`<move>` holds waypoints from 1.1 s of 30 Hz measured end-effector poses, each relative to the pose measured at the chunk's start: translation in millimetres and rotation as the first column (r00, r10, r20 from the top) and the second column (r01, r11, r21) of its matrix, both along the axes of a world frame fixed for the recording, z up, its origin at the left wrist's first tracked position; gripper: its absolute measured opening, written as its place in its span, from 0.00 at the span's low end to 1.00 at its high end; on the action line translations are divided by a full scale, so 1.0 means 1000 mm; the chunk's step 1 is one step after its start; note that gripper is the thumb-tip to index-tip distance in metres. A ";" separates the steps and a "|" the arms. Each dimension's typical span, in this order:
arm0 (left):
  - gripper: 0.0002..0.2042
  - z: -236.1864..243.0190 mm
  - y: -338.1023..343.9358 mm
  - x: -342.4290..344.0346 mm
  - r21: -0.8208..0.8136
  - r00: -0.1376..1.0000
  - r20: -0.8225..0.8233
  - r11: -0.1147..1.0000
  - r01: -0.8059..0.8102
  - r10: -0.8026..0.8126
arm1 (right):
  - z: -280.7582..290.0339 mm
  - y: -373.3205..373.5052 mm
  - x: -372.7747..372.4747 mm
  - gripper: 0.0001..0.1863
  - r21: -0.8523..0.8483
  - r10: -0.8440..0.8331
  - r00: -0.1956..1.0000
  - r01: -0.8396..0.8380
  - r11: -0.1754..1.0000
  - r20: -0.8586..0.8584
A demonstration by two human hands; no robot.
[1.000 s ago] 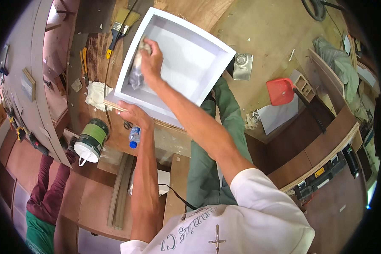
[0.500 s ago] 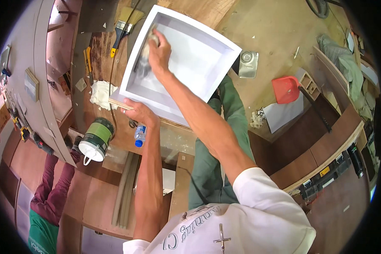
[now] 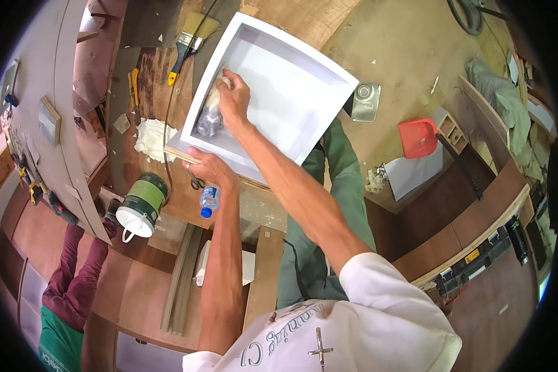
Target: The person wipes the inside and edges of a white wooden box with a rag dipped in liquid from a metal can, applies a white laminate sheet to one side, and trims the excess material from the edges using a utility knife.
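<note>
Lettering first. White T-shirt (image 3: 384, 288) on the wearer: dark-outlined letters curving across the chest, partly lost in folds; metal cross pendant (image 3: 320, 351) hanging beside them. Co-worker's green shirt (image 3: 62, 341), lower left: pale print near the picture's edge. Plastic bottle (image 3: 209, 199), blue cap: blue-and-white label, print too small to make out. Dark bucket (image 3: 144, 201), white lid, tipped toward the wearer: broad green band, any text illegible at this size.

Work in hand: shallow white open-topped box (image 3: 291, 93), rim up, set askew at the edge of the wooden surface (image 3: 154, 74) and partly above the green trousers (image 3: 341, 167). Right hand (image 3: 234, 102) inside it, near the left wall, fingers curled round the upper part of a crumpled rag (image 3: 211, 119). Rag tan above, greyish below, blurred; its loose end spreads below and left of the fingers, toward the near left corner. Left hand (image 3: 212, 168) outside, clasping the box's near left corner, thumb over a layered wooden edge.

Around: flat paintbrush (image 3: 187, 44), black-and-yellow handle, left of the box; yellow-handled tool (image 3: 134, 93) farther left; white crumpled mass (image 3: 152, 139) just beside the corner; scissors (image 3: 196, 182) by the left hand, near the bottle. Red dustpan (image 3: 417, 137) well apart, to the right.
</note>
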State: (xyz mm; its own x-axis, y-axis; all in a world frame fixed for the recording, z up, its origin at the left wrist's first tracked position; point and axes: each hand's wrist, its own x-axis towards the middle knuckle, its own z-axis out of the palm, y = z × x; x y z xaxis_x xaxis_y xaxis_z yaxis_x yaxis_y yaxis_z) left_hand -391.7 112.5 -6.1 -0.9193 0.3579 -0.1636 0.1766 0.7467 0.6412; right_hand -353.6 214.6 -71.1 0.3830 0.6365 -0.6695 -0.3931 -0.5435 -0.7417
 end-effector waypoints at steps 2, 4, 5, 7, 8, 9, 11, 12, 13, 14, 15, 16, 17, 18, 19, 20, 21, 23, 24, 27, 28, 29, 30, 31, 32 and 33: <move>0.26 -0.001 -0.002 -0.004 0.027 1.000 0.026 1.000 0.000 0.000 | 0.014 -0.013 -0.010 0.19 0.052 0.018 0.998 -0.015 0.999 -0.056; 0.26 -0.002 -0.005 -0.007 -0.001 0.999 0.041 0.999 0.033 -0.033 | 0.009 -0.019 -0.009 0.20 0.016 0.058 0.990 -0.056 0.998 -0.129; 0.26 -0.003 -0.002 -0.002 0.018 0.998 0.053 0.999 0.037 -0.038 | 0.001 -0.006 0.000 0.20 0.034 0.056 0.992 -0.052 0.998 -0.115; 0.26 -0.009 0.002 0.014 0.193 0.985 0.165 0.981 0.026 -0.058 | -0.027 0.025 0.037 0.21 0.040 0.035 0.995 -0.039 0.998 0.092; 0.26 -0.009 0.000 -0.002 0.193 0.991 0.127 0.981 0.021 -0.046 | -0.010 0.045 0.036 0.21 0.034 0.007 0.998 -0.009 0.999 0.059; 0.26 -0.010 -0.001 -0.007 0.109 0.999 0.047 0.994 -0.004 -0.001 | 0.001 0.054 0.035 0.21 0.081 -0.028 0.999 0.024 0.996 0.037; 0.25 -0.006 -0.016 -0.010 0.001 0.999 -0.030 0.999 -0.032 0.032 | 0.009 0.033 0.029 0.20 0.071 0.022 0.998 -0.026 0.997 0.058; 0.25 -0.001 -0.014 -0.016 -0.009 1.000 0.000 1.000 -0.003 0.003 | 0.015 0.015 0.014 0.19 0.049 0.109 0.990 -0.114 0.992 0.093; 0.26 -0.003 -0.005 -0.005 -0.009 0.997 0.062 0.999 0.040 -0.039 | 0.005 -0.006 0.010 0.20 0.099 0.126 0.977 -0.145 0.985 0.175; 0.26 -0.004 -0.005 -0.007 -0.004 0.997 0.067 0.999 0.048 -0.047 | 0.009 -0.015 0.002 0.20 0.053 0.148 0.988 -0.149 0.987 0.033; 0.27 -0.006 -0.005 -0.007 0.039 0.995 0.090 0.999 0.032 -0.036 | 0.003 -0.012 0.004 0.21 0.042 0.163 0.984 -0.167 0.985 0.074; 0.27 -0.010 -0.004 -0.006 0.081 0.993 0.114 0.997 0.015 -0.025 | -0.005 -0.006 0.009 0.21 0.029 0.179 0.977 -0.183 0.983 0.114; 0.28 -0.007 -0.002 0.001 0.016 0.994 0.098 0.999 0.036 -0.037 | -0.016 0.008 0.022 0.21 0.020 0.129 0.985 -0.132 0.991 0.114; 0.28 -0.005 -0.002 0.010 -0.004 0.994 0.101 0.999 0.044 -0.043 | -0.027 0.023 0.037 0.21 -0.001 0.080 0.991 -0.080 0.997 0.112; 0.27 -0.003 -0.002 0.007 -0.044 0.999 0.031 0.999 0.030 -0.029 | -0.020 0.039 0.040 0.22 -0.013 0.038 0.999 -0.038 0.999 0.038; 0.27 -0.001 -0.002 0.001 -0.069 0.999 -0.041 0.998 0.005 -0.008 | -0.004 0.047 0.037 0.23 0.074 0.003 0.998 -0.007 0.997 0.058; 0.26 -0.002 -0.002 -0.003 -0.086 1.000 -0.020 0.996 0.009 -0.011 | -0.003 0.042 0.034 0.24 0.113 0.004 0.996 -0.014 0.993 0.088; 0.26 -0.003 -0.006 -0.012 -0.016 0.999 0.011 0.999 0.035 -0.035 | 0.009 0.012 0.010 0.25 0.108 0.074 0.994 -0.082 0.991 0.083; 0.26 -0.003 -0.005 -0.009 0.053 0.996 0.056 0.996 0.066 -0.069 | 0.011 -0.008 0.001 0.25 0.067 0.136 0.989 -0.140 0.988 0.063; 0.26 -0.004 -0.002 -0.004 -0.012 0.997 0.030 0.997 0.073 -0.073 | -0.001 -0.013 -0.003 0.26 -0.067 0.250 0.968 -0.247 0.967 0.035; 0.26 -0.006 -0.002 -0.004 -0.013 0.999 0.022 0.999 0.045 -0.045 | -0.010 0.002 0.004 0.26 -0.080 0.254 0.961 -0.246 0.966 0.108; 0.26 -0.008 -0.002 0.002 -0.024 0.999 0.026 0.999 0.046 -0.045 | -0.026 0.017 0.020 0.26 -0.019 0.188 0.978 -0.187 0.982 0.094; 0.26 -0.007 0.000 0.006 -0.040 0.999 0.001 0.998 0.051 -0.051 | -0.034 0.031 0.033 0.26 0.039 0.126 0.990 -0.129 0.991 0.065; 0.26 -0.003 -0.004 -0.006 -0.057 0.998 -0.052 0.997 0.042 -0.045 | -0.020 0.043 0.027 0.26 0.049 0.085 0.985 -0.094 0.994 0.153; 0.26 -0.004 -0.008 -0.004 -0.063 0.998 -0.046 0.997 0.043 -0.046 | -0.022 0.035 0.023 0.26 0.042 0.086 0.984 -0.094 0.995 0.158; 0.26 -0.005 -0.007 -0.001 -0.062 0.998 -0.044 0.997 0.041 -0.044 | -0.023 0.024 0.017 0.27 0.043 0.086 0.984 -0.094 0.995 0.159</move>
State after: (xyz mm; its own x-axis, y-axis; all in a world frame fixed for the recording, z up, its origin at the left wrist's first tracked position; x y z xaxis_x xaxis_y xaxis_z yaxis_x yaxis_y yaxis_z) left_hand -392.6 105.1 -11.4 -0.9104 0.3877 -0.1447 0.2371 0.7752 0.5855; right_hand -336.7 238.7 -94.4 0.4200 0.7047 -0.5719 -0.2211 -0.5317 -0.8176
